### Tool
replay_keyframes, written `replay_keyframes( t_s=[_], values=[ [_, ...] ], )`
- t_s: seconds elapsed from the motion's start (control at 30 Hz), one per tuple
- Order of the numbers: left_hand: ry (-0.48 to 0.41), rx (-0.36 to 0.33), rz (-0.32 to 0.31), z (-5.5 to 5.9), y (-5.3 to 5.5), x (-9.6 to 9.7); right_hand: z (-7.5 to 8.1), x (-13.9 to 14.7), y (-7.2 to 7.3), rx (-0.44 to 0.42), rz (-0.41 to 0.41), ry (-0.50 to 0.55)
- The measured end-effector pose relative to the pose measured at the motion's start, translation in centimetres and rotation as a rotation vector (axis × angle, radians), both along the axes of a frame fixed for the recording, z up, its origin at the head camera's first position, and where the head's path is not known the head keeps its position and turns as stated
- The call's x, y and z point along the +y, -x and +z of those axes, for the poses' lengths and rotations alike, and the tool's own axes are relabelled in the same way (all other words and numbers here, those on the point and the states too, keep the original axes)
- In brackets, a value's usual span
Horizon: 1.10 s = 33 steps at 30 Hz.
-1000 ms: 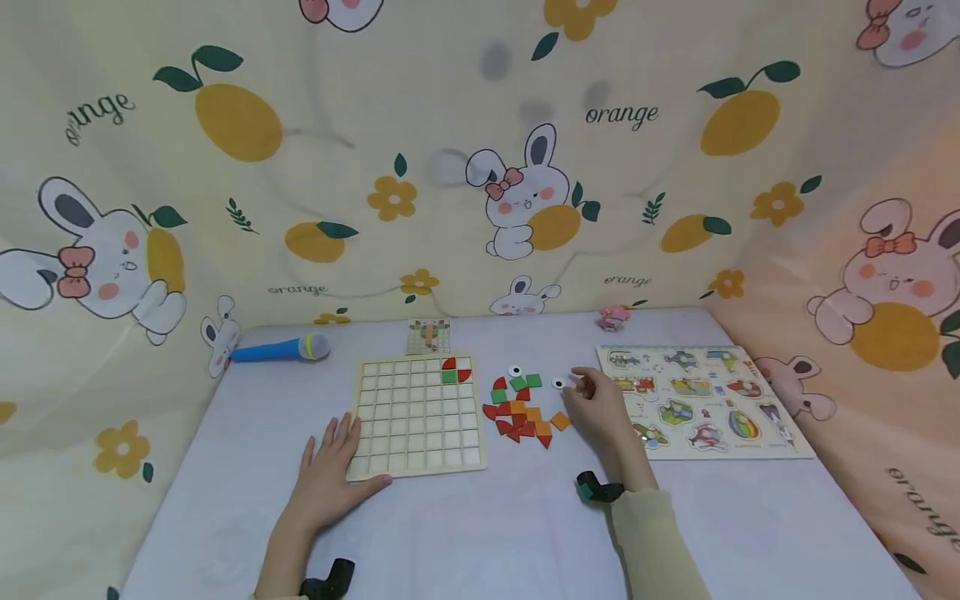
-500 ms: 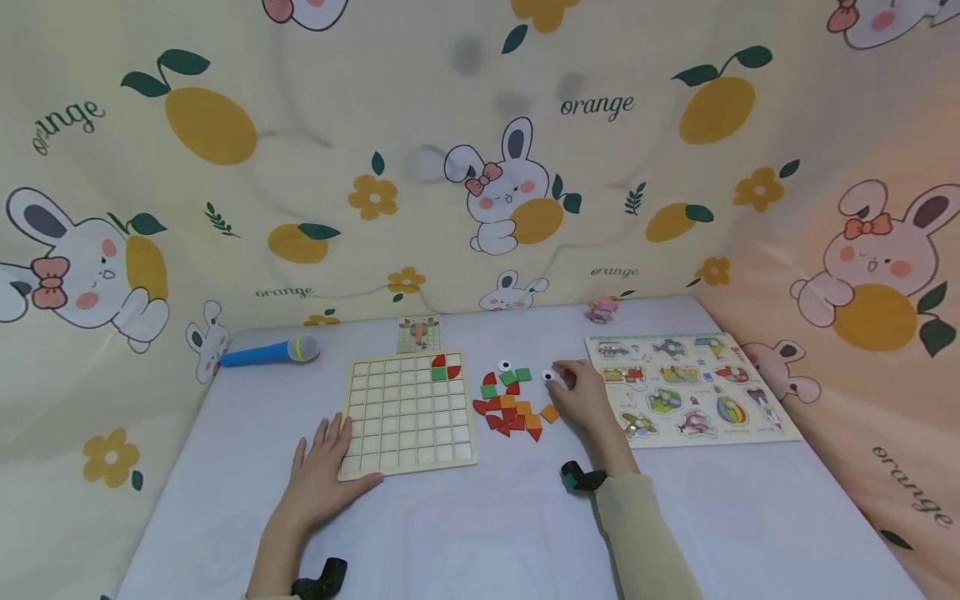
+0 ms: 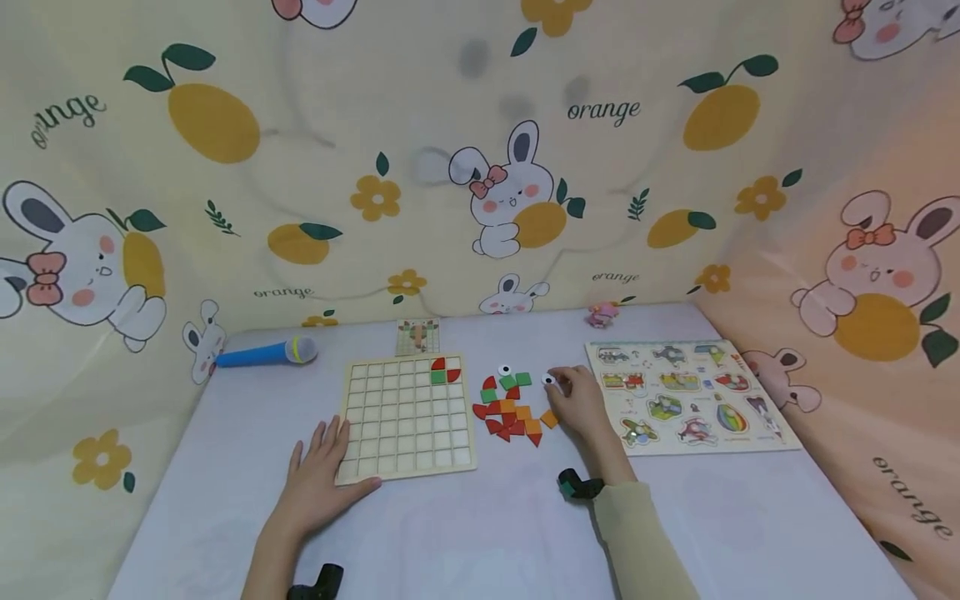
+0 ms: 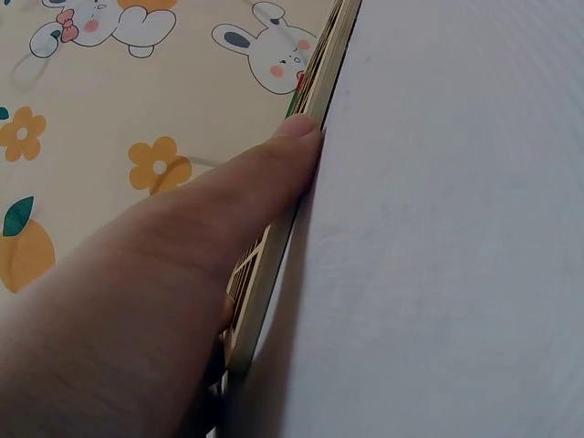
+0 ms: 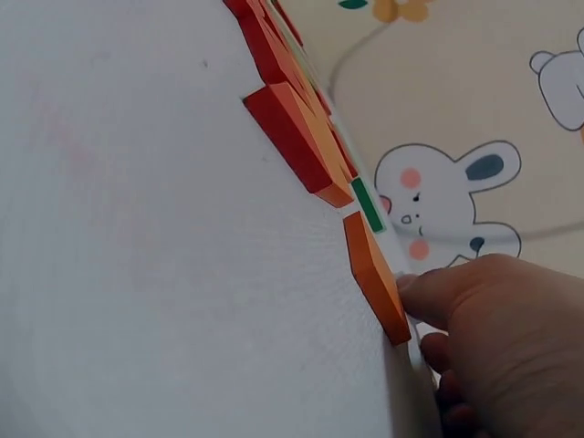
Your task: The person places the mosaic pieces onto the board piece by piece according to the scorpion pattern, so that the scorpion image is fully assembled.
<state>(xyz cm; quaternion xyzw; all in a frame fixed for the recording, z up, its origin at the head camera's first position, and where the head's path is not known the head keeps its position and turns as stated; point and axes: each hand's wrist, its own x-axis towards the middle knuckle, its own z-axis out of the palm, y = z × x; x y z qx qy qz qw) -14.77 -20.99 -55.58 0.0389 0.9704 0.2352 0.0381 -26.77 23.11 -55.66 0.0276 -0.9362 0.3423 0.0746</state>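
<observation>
Between the loose tiles and the puzzle board, my right hand pinches the eye disc, hard to make out from that wrist; my left hand, fingers straight, touches the grid board.

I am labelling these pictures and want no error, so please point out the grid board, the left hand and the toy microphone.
Grid board (image 3: 406, 421): head view, near the middle of its squares.
Left hand (image 3: 317, 477): head view, back of the hand.
Toy microphone (image 3: 257, 354): head view, blue handle.
</observation>
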Motion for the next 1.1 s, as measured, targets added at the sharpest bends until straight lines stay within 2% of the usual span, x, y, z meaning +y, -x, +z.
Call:
replay_keyframes(
  t_s=[0.37, 0.63, 0.83, 1.1],
  values=[
    [0.000, -0.001, -0.003, 0.1, 0.3, 0.0, -0.3, 0.1, 0.3, -0.024, -0.003, 0.006],
    [0.006, 0.001, -0.002, 0.1, 0.6, -0.3, 1.4, -0.8, 0.1, -0.009, 0.042, 0.074],
    [0.007, -0.014, 0.006, 0.0, 0.4, -0.4, 2.8, -3.2, 0.4, -0.020, 0.116, 0.088],
    [0.007, -0.014, -0.001, -0.1, 0.2, -0.2, 4.6, -8.8, 2.0, 0.030, 0.187, 0.150]
  ],
)
